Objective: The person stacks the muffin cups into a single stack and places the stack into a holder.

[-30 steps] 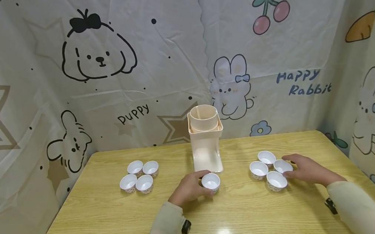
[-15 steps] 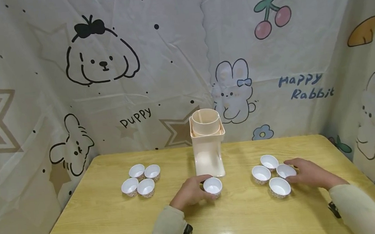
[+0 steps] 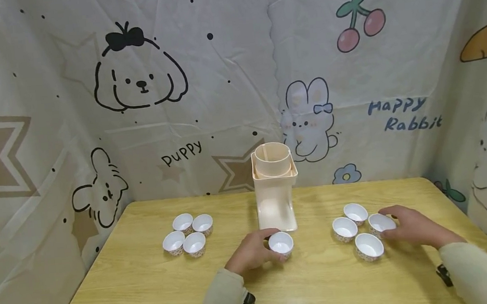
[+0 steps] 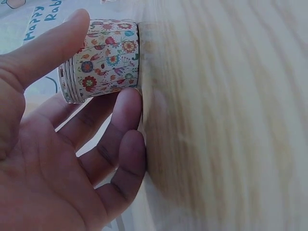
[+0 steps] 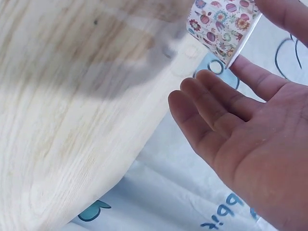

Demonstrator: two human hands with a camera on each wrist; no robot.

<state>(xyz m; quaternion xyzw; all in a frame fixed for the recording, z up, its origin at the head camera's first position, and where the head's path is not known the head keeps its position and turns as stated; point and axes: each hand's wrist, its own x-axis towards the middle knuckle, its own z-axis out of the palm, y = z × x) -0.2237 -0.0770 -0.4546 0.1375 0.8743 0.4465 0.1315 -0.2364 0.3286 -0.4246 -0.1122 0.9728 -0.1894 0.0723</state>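
My left hand (image 3: 254,251) holds a small nest of paper baking cups (image 3: 281,244) at the table's middle. In the left wrist view, the flowered side (image 4: 113,57) faces me, several stacked rims show, and the base meets the table. The thumb lies on one side, fingers on the other. My right hand (image 3: 412,225) pinches a flowered paper baking cup (image 5: 224,29) between thumb and index finger, its other fingers stretched out. That cup is the rightmost of the right-hand group, slightly apart from its neighbours: a back cup (image 3: 355,213), a left cup (image 3: 344,229) and a front cup (image 3: 369,246).
A cream plastic stand (image 3: 275,207) with a round holder (image 3: 272,159) on top stands at the back middle. Several white-lined cups (image 3: 194,243) are grouped at the left of the wooden table (image 3: 143,296). A printed cloth (image 3: 237,75) hangs behind and at both sides.
The right-hand cup has shifted slightly right, away from its group, with my right hand. My left hand keeps its hold in place. The head view has tilted and turned a little.
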